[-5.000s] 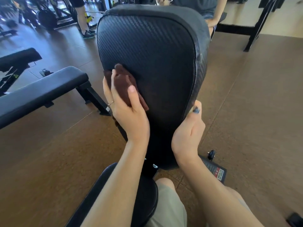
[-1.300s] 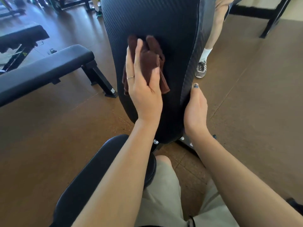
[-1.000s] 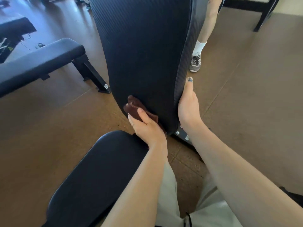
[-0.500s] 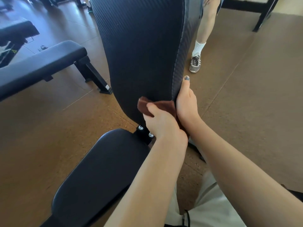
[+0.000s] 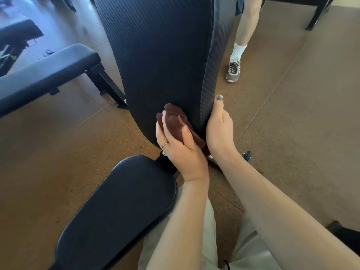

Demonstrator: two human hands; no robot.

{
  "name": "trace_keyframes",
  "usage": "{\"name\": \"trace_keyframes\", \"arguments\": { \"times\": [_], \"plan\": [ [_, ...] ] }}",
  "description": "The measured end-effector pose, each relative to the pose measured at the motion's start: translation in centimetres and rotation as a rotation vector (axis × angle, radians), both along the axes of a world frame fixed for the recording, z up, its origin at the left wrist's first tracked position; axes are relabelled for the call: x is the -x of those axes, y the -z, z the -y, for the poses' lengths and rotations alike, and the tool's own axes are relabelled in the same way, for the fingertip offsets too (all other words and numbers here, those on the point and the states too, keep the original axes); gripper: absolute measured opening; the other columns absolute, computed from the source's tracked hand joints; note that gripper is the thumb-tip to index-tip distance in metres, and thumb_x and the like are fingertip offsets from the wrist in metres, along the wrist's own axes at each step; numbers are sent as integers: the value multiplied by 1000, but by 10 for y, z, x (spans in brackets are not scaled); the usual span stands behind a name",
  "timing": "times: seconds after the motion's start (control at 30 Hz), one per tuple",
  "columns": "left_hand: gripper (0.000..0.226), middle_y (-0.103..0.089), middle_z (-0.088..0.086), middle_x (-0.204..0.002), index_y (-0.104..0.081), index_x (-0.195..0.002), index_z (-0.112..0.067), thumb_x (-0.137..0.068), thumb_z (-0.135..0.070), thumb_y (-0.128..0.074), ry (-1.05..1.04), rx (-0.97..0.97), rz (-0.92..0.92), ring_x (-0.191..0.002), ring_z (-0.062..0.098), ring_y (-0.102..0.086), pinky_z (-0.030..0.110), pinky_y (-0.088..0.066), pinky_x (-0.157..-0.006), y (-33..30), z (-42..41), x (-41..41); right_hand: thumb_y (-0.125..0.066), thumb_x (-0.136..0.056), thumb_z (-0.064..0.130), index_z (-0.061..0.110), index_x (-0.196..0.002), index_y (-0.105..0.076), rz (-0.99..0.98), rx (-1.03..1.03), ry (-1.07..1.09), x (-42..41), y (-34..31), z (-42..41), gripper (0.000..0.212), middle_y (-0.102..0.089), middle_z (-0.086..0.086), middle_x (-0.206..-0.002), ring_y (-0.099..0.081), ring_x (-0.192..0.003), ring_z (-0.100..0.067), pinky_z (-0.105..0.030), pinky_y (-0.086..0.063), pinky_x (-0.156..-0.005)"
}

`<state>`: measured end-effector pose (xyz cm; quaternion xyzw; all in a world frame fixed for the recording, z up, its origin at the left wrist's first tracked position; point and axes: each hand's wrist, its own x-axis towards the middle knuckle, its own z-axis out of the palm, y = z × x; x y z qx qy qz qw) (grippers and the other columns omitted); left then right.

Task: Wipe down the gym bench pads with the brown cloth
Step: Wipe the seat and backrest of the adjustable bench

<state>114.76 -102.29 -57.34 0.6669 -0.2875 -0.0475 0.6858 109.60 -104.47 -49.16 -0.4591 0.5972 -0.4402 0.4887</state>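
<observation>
Head view: the upright back pad (image 5: 161, 61) of the gym bench, black with a woven texture, is filling the upper centre of the frame. The left hand (image 5: 180, 147) is pressing the brown cloth (image 5: 176, 123) against the lower end of this pad, near its right edge. The left fingers (image 5: 165, 123) are lying spread over the bunched cloth, with the thumb (image 5: 188, 136) on top of it; a thin ring is sitting on one finger. The cloth is folded into a wad, part of it poking out past the fingertips and part trailing down toward the right wrist.

The right hand (image 5: 220, 129) is gripping the right side edge of the back pad, thumb (image 5: 218, 103) pointing up along the edge, the other fingers going behind the pad and out of sight. The two hands are almost touching, cloth between them.

The seat pad (image 5: 116, 207), smooth black, is lying below and left of the back pad, joined to it by a bolted bracket (image 5: 164, 155) partly hidden by the left hand. No containers are showing.

A second flat bench (image 5: 46, 76) is standing at the left on the brown floor (image 5: 292, 123). Another person's leg with a white sock and grey sneaker (image 5: 233, 72) is standing just right of the back pad.
</observation>
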Motion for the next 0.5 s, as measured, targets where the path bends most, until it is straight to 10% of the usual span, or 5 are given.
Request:
{"name": "trace_keyframes", "arguments": {
  "times": [0.2,0.5],
  "plan": [
    [51,-48,10,-150,-46,-151,-11,-108,-37,-40,-9,-143,-60,-138,24,-48,15,-33,-111,20,7,-19,-18,-112,50,22,-84,-60,16,-30,36,-3,6,3,58,-65,8,-88,-60,-83,-5,-21,-41,-74],
    [43,-60,7,-132,-56,-139,-20,-108,-45,-41,-50,-453,-677,-118,29,-58,35,-42,-103,13,33,-75,-18,-111,52,26,-85,-59,12,-130,36,-6,-5,-1,55,-65,13,-91,-61,-86,-6,-21,-41,-80]
  ]
}}
